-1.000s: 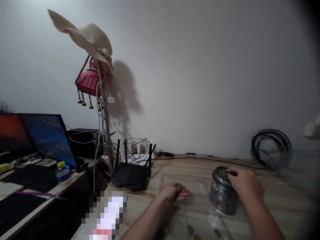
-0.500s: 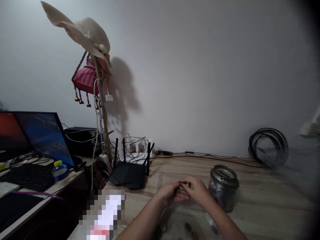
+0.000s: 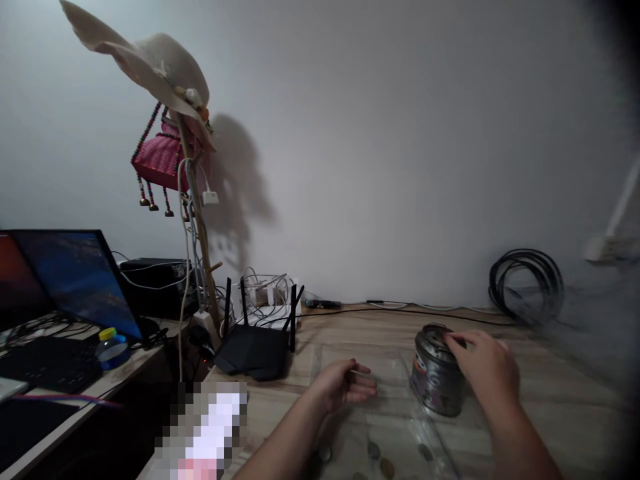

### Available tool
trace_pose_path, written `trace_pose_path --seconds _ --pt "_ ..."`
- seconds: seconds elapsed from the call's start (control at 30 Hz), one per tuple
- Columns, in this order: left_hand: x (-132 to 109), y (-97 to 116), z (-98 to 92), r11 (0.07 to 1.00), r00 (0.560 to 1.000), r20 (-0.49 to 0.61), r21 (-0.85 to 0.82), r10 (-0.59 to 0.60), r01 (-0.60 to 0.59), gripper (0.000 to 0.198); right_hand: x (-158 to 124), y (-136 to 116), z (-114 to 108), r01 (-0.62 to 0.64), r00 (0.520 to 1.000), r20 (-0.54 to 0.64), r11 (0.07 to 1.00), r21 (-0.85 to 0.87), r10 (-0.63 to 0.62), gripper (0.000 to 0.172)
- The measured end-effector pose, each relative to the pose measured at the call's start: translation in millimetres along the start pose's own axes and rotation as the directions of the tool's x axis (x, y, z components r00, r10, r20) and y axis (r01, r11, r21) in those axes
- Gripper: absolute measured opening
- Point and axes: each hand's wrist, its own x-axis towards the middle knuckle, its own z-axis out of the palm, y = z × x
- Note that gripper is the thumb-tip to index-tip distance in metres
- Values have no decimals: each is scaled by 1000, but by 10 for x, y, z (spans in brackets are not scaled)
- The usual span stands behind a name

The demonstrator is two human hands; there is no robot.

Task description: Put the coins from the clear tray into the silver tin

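Tin (image 3: pixel 436 377) stands upright on the table (image 3: pixel 540 400), right under your right hand (image 3: pixel 483 373). Your right fingertips (image 3: pixel 453 342) sit pinched together at the tin's top rim, by the slot in the lid; whether a coin is between them is too small to tell. Left of that grip, well apart, your left hand (image 3: pixel 340 387) rests on the table with fingers loosely curled, palm facing the tin; something small and dark seems cupped in it, but you cannot tell what. Between the two hands and nearer to you lies a clear plastic sheet (image 3: pixel 395 427), with the tin on its right part. Coins (image 3: pixel 380 460) lie scattered on the sheet below both hands, near your forearms.

Further left from your left hand a black router (image 3: pixel 253 350) with raised antennas sits on the table, with a white power strip (image 3: pixel 270 297) and tangled wires behind it. Beyond that a stand (image 3: pixel 200 227) carries a hat (image 3: pixel 155 63) and a pink bag (image 3: pixel 160 157). Far left: a monitor (image 3: pixel 75 280), a keyboard (image 3: pixel 47 363), a bottle (image 3: pixel 111 345) with yellow cap. Beyond your right hand, against the wall, a coil of black cable (image 3: pixel 527 287).
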Motion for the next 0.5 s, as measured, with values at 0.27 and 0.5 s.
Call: trace_pose_path --seconds 0.27,0.5 --pt "-21 33 3 998 1000 -3 -60 -9 9 33 -32 -68 -13 0 996 -89 999 -42 -4 28" --pt "1 31 -56 994 1000 17 -104 14 -12 37 -35 -32 39 -27 1000 14 998 -56 28 32"
